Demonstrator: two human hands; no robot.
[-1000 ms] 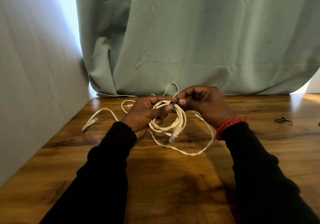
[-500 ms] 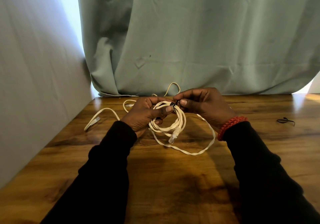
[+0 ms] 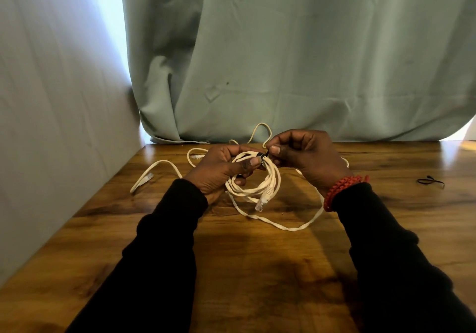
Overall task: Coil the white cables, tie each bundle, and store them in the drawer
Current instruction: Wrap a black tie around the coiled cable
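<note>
While left hand grips flat white coil, right hand pinches black tie (seemingly wire).

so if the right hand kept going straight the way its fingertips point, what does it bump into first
Its fingertips point left, toward the other hand. The right hand would first meet the black tie it pinches on the coiled white cable, then almost at once the left hand gripping that coil. Depth is hard to judge.

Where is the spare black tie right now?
In the head view the spare black tie lies on the wooden table at the far right, apart from the right hand and the cable.
</note>
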